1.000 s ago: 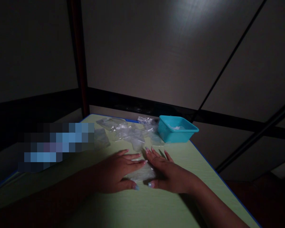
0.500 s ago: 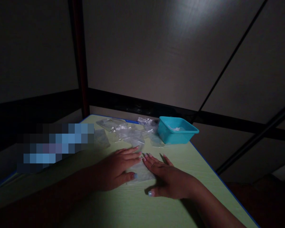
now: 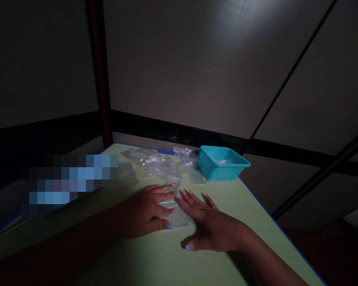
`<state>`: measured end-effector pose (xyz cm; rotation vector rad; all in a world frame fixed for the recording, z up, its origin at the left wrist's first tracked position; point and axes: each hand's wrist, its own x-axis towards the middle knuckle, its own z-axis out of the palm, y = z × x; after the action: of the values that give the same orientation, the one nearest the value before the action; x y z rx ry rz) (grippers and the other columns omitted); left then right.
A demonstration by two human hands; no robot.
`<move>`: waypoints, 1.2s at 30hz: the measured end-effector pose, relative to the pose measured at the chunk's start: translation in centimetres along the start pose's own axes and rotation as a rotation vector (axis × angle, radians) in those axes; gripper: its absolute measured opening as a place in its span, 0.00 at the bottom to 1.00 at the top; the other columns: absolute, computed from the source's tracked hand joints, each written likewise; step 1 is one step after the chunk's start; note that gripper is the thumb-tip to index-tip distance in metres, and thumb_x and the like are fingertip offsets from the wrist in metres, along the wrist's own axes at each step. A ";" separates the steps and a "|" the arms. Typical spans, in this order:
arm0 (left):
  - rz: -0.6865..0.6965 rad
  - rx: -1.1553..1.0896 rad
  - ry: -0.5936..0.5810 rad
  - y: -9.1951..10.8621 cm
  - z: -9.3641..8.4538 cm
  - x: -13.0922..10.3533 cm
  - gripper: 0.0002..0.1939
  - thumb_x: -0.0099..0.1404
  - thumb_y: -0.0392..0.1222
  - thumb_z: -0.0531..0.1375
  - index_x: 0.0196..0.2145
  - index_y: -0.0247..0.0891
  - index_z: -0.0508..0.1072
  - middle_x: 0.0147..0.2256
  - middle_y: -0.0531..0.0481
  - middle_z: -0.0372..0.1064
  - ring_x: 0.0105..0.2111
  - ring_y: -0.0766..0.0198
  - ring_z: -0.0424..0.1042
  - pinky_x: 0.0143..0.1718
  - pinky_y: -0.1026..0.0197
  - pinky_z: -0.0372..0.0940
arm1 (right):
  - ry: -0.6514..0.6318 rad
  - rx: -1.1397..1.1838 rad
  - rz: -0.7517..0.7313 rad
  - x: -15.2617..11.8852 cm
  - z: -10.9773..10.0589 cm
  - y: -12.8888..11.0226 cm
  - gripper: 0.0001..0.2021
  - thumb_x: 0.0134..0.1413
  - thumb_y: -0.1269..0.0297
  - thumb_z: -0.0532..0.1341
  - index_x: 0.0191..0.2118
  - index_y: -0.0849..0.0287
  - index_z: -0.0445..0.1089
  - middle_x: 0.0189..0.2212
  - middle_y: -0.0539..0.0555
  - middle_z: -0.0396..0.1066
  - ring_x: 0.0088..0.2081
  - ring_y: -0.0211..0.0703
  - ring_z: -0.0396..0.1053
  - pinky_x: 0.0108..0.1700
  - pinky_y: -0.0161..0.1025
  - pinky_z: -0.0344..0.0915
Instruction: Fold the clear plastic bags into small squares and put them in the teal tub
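Note:
A clear plastic bag lies flat on the pale green table, partly covered by both hands. My left hand rests on its left side, palm down with fingers spread. Over its right side is my right hand, fingers stretched out and thumb held apart near the tabletop. Just beyond my fingertips, several crumpled clear plastic bags are strewn across the far part of the table.
A turquoise plastic basket with some clear plastic inside stands at the far right edge of the table. A pixelated patch hides the left table edge. Behind the table rises a dark panelled wall.
The fingers of my left hand have spread wider, showing more of the bag between the hands. My right hand has shifted very slightly.

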<state>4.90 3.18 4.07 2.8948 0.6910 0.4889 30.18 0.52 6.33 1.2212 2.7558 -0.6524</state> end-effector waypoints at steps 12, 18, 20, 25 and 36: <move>0.008 -0.127 -0.012 0.9 0.2 0.2 0.27 0.62 0.53 0.54 0.57 0.42 0.60 0.58 0.45 0.55 0.59 0.52 0.50 0.57 0.46 0.49 | 0.039 0.014 -0.006 0.3 0.2 0.4 0.47 0.45 0.39 0.56 0.64 0.53 0.31 0.64 0.58 0.32 0.63 0.54 0.30 0.59 0.59 0.23; 0.007 -0.197 -0.027 1.2 0.1 0.2 0.28 0.63 0.52 0.53 0.57 0.38 0.59 0.57 0.43 0.56 0.58 0.57 0.54 0.58 0.52 0.49 | 0.542 0.041 0.062 0.4 -0.6 1.9 0.24 0.55 0.52 0.53 0.56 0.56 0.58 0.55 0.59 0.59 0.56 0.52 0.55 0.57 0.51 0.46; 0.028 -0.203 -0.043 1.3 0.0 0.2 0.29 0.63 0.53 0.53 0.58 0.38 0.57 0.58 0.43 0.53 0.58 0.58 0.53 0.58 0.54 0.49 | 0.661 0.006 0.143 0.6 -0.7 2.7 0.15 0.56 0.57 0.52 0.43 0.59 0.68 0.44 0.59 0.68 0.47 0.49 0.63 0.50 0.45 0.57; 0.071 -0.176 -0.085 1.8 -0.1 0.2 0.32 0.61 0.55 0.54 0.59 0.39 0.55 0.59 0.43 0.52 0.58 0.57 0.54 0.58 0.53 0.51 | 0.595 -0.090 0.338 1.1 -0.1 3.6 0.11 0.54 0.61 0.52 0.27 0.60 0.67 0.27 0.56 0.69 0.31 0.43 0.64 0.32 0.37 0.58; 0.093 -0.111 -0.071 1.5 0.3 0.1 0.32 0.60 0.56 0.55 0.59 0.43 0.55 0.58 0.44 0.55 0.56 0.53 0.58 0.56 0.49 0.52 | 0.473 0.175 0.445 1.6 0.4 3.7 0.10 0.49 0.60 0.56 0.26 0.62 0.66 0.23 0.53 0.67 0.24 0.36 0.60 0.24 0.32 0.50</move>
<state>5.67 1.90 4.12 2.8337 0.5045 0.4190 31.73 3.66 4.28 2.1894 2.6301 -0.6288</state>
